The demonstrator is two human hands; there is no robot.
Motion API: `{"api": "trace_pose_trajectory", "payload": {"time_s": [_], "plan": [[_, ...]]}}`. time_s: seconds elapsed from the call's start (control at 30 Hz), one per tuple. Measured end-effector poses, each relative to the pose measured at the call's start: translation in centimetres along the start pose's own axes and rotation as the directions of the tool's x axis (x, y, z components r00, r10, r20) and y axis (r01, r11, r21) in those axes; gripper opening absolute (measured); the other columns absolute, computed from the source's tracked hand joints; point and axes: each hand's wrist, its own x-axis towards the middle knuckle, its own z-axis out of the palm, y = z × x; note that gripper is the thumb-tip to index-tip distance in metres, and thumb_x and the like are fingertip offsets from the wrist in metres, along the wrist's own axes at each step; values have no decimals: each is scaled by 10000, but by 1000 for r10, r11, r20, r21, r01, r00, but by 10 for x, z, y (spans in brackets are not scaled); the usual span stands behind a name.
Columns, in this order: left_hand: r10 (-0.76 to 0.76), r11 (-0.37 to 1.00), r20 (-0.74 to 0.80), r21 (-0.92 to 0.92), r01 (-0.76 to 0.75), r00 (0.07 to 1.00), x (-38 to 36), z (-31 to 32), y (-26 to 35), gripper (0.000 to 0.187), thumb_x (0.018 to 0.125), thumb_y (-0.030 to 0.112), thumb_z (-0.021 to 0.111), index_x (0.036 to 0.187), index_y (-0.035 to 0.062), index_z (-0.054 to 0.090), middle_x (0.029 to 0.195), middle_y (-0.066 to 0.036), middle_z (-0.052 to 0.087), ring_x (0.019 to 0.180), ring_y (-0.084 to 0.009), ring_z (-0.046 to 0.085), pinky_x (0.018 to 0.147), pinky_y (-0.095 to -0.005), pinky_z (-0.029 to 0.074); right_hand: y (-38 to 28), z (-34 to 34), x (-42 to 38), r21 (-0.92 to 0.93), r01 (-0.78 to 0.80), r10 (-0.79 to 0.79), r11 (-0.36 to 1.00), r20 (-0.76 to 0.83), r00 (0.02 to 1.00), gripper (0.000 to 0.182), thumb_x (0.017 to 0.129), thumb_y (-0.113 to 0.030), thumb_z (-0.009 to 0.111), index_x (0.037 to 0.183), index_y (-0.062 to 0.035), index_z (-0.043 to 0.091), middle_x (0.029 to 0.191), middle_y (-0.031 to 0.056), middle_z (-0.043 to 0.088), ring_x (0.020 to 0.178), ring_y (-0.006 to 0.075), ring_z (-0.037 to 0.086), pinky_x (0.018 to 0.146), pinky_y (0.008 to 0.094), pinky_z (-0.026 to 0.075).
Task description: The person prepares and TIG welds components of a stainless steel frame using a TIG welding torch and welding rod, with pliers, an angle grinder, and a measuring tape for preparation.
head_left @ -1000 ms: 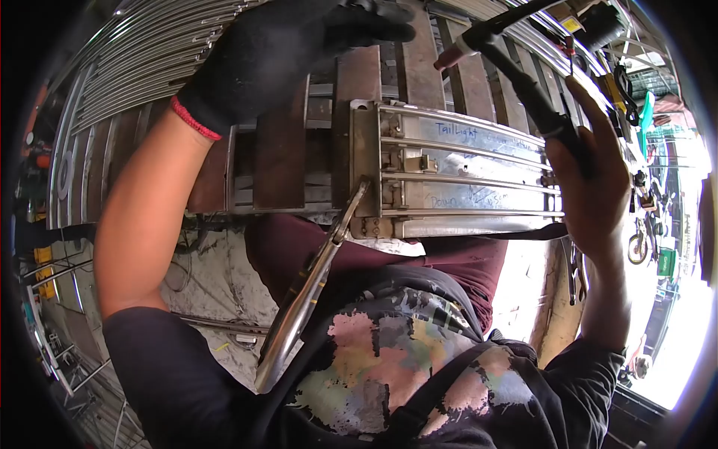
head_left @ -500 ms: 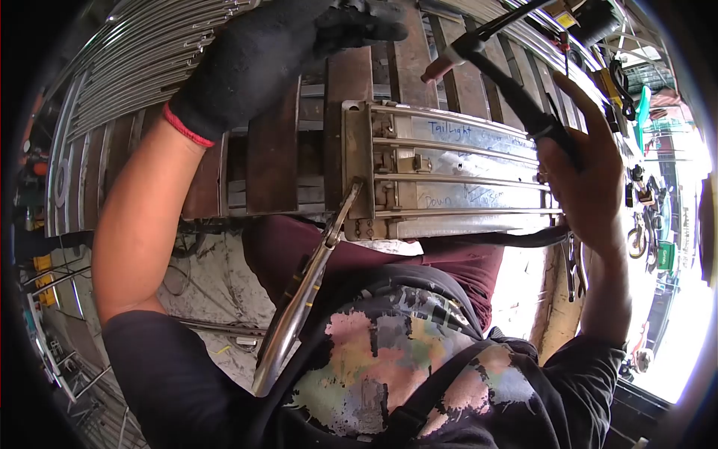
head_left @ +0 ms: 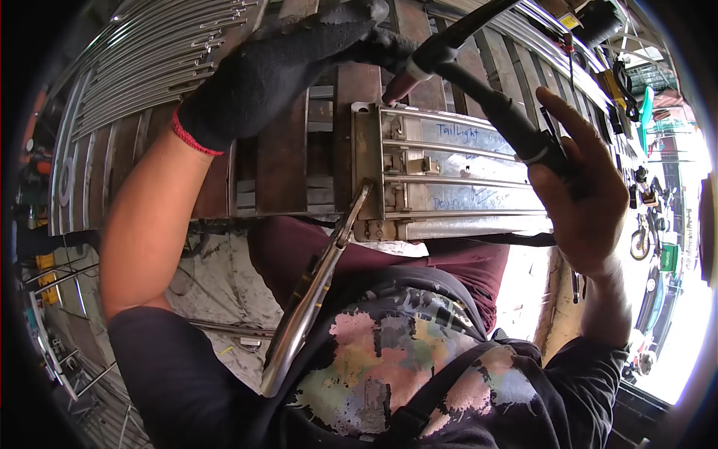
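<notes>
My bare right hand (head_left: pixel 587 187) is wrapped around the handle of a TIG welding torch (head_left: pixel 486 97). The torch's pinkish nozzle points down at the upper left corner of a metal jig (head_left: pixel 367 157). My left hand (head_left: pixel 277 75), in a black glove with a red cuff, hovers above the slats left of the torch head. Its fingers are stretched out and apart, close to the torch. Several thin metal rods (head_left: pixel 456 179) lie side by side in the jig over a plate with blue handwriting. Silver locking pliers (head_left: pixel 314 288) grip the jig's left edge, handles toward my body.
The slatted metal bench (head_left: pixel 280 176) carries the jig. A row of shiny thin rods (head_left: pixel 149 63) lies at its upper left. A flat ring (head_left: pixel 66 182) is at the far left. Tools and cables crowd the right side, with a bright opening beyond.
The torch has moved left and down, bringing its nozzle to the jig's corner. My left hand has shifted slightly right, its fingers now nearer the torch head.
</notes>
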Motion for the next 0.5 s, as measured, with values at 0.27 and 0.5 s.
{"api": "trace_pose_trajectory", "payload": {"time_s": [0.27,0.5], "plan": [[82,985,69,148,-92,994,7,-17,15,450,1005,-82,608,1440,24,653,1491,-197,646,1348,-354,642,1151,-396,496,7,4,-2,51,120,-121,992,15,993,617,981,-25,739,1569,-41,552,882,-14,578,768,47,479,716,217,417],[153,887,25,436,-148,988,-8,4,-8,587,1022,89,687,1588,126,534,1614,-62,552,1466,-154,549,1226,-334,420,11,8,-3,83,95,-98,992,29,995,621,984,-12,728,1576,-48,544,859,-17,571,752,49,458,700,222,397]]}}
